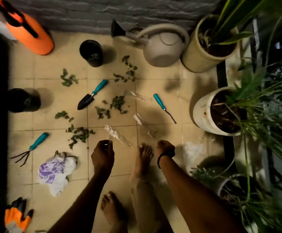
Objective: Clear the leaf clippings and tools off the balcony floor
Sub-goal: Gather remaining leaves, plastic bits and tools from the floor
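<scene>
Beige tiled floor [153,81] carried scattered green leaf clippings [118,103], teal-handled black trowel [90,95], teal-handled three-pronged rake [31,147], teal-handled thin weeder [163,106], crumpled clear plastic wrappers [116,137], white-and-purple plastic bag [54,172], orange-and-black gloves [16,217].

Leaf clippings [118,103] and teal-handled tools [100,86] litter the tiled floor [155,81].

Bare floor [155,84] open through the middle right, between the leaf clippings [118,103] and the near planter [202,113]; only the weeding fork [163,106] lies in it. Left side tight for me: trowel [89,96], hand rake [31,147], white bag [54,170] and two black pots [91,52] break up the tiles. Just ahead of my feet [143,158], clear wrappers [118,137]. Back right corner blocked by watering can [160,49] and far planter [209,47]; foliage [263,115] overhangs the right edge.
</scene>
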Action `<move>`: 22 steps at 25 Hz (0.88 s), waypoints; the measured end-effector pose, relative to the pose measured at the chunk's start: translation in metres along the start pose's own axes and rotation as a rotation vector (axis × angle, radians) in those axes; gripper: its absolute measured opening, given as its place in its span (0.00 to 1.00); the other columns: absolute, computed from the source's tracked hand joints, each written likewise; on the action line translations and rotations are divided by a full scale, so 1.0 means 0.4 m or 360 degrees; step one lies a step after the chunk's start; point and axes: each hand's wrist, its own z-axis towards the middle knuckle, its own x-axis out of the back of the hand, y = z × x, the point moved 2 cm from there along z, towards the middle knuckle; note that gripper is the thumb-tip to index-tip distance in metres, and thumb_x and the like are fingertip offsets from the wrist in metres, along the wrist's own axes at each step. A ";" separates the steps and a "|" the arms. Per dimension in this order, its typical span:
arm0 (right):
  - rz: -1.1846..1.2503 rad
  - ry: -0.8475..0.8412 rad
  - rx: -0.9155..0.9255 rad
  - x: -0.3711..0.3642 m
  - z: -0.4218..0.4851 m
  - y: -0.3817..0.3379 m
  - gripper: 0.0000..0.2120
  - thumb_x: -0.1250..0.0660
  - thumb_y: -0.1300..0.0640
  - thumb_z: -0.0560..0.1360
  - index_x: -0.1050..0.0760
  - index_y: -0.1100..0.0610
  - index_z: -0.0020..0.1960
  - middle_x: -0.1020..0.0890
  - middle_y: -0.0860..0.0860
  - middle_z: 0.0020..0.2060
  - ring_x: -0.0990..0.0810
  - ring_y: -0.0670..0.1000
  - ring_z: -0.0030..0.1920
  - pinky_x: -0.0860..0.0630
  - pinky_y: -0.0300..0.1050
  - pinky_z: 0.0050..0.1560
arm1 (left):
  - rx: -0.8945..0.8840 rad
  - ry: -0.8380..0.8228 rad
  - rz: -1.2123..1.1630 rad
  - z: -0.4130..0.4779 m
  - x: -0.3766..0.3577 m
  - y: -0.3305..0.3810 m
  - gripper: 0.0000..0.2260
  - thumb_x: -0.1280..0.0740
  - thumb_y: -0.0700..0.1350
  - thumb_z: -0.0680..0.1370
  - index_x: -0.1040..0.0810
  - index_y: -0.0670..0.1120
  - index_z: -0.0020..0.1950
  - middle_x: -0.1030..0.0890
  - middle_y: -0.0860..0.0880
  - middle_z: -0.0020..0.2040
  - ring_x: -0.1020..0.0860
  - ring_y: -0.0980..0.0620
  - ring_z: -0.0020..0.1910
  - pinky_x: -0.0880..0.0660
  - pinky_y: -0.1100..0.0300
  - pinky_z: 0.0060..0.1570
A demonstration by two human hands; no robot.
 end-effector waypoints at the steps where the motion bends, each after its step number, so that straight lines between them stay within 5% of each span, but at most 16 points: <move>1: -0.0044 0.0026 0.0026 -0.020 0.067 0.001 0.10 0.37 0.63 0.77 0.17 0.60 0.44 0.18 0.54 0.39 0.22 0.55 0.43 0.28 0.43 0.43 | -0.0011 -0.0005 0.0030 0.040 -0.047 0.001 0.13 0.36 0.50 0.82 0.20 0.44 0.60 0.15 0.43 0.49 0.18 0.42 0.49 0.29 0.57 0.47; 7: -0.0383 0.0083 0.0168 -0.175 0.364 0.031 0.09 0.34 0.58 0.74 0.17 0.61 0.48 0.15 0.59 0.44 0.19 0.61 0.47 0.22 0.49 0.47 | 0.0037 -0.0042 0.0033 0.210 -0.308 -0.097 0.12 0.37 0.51 0.82 0.20 0.46 0.60 0.15 0.45 0.50 0.17 0.44 0.49 0.25 0.53 0.54; 12: -0.0641 0.0050 0.0174 -0.267 0.471 0.093 0.11 0.27 0.50 0.70 0.17 0.56 0.48 0.15 0.54 0.44 0.18 0.58 0.47 0.21 0.49 0.46 | 0.0116 -0.0115 0.0128 0.272 -0.400 -0.153 0.12 0.37 0.52 0.82 0.20 0.47 0.59 0.15 0.44 0.50 0.17 0.42 0.51 0.26 0.53 0.51; 16: -0.0780 0.0084 0.0295 -0.288 0.508 0.105 0.10 0.28 0.53 0.72 0.18 0.59 0.48 0.16 0.57 0.44 0.19 0.60 0.48 0.26 0.47 0.44 | 0.0107 -0.0115 0.0097 0.320 -0.415 -0.134 0.12 0.36 0.50 0.82 0.19 0.45 0.58 0.15 0.45 0.49 0.17 0.44 0.50 0.31 0.60 0.45; 22: -0.0813 0.0036 0.0954 -0.334 0.442 0.011 0.06 0.35 0.61 0.77 0.22 0.63 0.49 0.20 0.60 0.46 0.23 0.59 0.48 0.32 0.44 0.45 | -0.0010 0.0014 0.0065 0.419 -0.382 -0.104 0.12 0.35 0.48 0.82 0.21 0.43 0.60 0.16 0.42 0.50 0.18 0.43 0.49 0.31 0.61 0.45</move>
